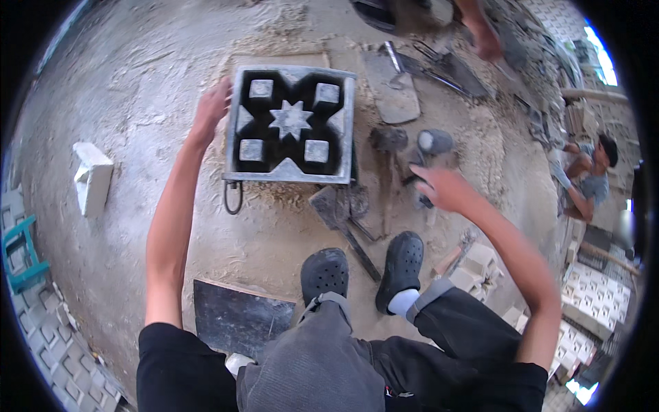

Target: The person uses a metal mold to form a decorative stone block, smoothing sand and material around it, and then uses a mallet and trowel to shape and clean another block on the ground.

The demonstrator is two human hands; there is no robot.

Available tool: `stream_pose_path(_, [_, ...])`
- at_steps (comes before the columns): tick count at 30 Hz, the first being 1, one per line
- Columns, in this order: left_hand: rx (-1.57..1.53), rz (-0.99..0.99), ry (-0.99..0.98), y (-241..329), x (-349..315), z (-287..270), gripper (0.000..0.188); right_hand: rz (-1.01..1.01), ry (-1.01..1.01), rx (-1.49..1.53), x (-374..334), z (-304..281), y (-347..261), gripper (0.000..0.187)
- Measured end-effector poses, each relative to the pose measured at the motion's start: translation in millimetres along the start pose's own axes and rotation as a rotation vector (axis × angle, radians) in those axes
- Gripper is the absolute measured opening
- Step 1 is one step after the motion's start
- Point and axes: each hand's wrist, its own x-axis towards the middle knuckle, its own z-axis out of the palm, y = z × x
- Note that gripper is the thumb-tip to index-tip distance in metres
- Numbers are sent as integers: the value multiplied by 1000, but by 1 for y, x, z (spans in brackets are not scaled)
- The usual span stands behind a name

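Note:
A square metal block mould [291, 123] with a star-shaped core and four small square cores lies on the sandy floor ahead of my feet. My left hand [211, 106] rests against the mould's left edge, fingers spread on the rim. Out to the right of the mould hovers my right hand [439, 187], fingers apart and holding nothing, just above a mallet [391, 147] and a grey cylindrical tamper [434, 143]. A trowel [340, 216] lies on the ground between the mould and my black clogs [364, 271].
A dark flat board [237, 316] lies by my left knee. A white block [93, 175] stands at the left. Flat metal plates and tools [412, 82] lie beyond the mould. Another person's hand [484, 38] reaches in at the top. A seated person [587, 178] and stacked patterned blocks [594, 295] are at the right.

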Motion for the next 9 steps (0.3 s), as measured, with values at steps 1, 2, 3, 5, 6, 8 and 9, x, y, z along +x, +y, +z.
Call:
stream_pose_path(1, [60, 63, -2, 9, -21, -2, 59, 2, -50, -76, -34, 6, 19, 44])
stream_pose_path(2, [149, 205, 52, 9, -37, -9, 57, -3, -98, -151, -64, 10, 34, 43])
stream_pose_path(3, [295, 418, 160, 23, -68, -13, 51, 79, -197, -203, -89, 5, 35, 44])
stream_pose_path(5, [296, 505, 302, 34, -122, 4, 43, 249, -327, -242, -153, 10, 49, 44])
stream_pose_path(6, [292, 476, 287, 29, -144, 15, 42, 318, -347, -233, -185, 21, 61, 44])
stream_pose_path(8, [431, 468, 259, 20, -193, 7, 37, 421, -325, -200, -220, 26, 61, 44])
stream_pose_path(9, [427, 473, 250, 20, -195, 9, 37, 469, -314, -188, -232, 27, 59, 44])
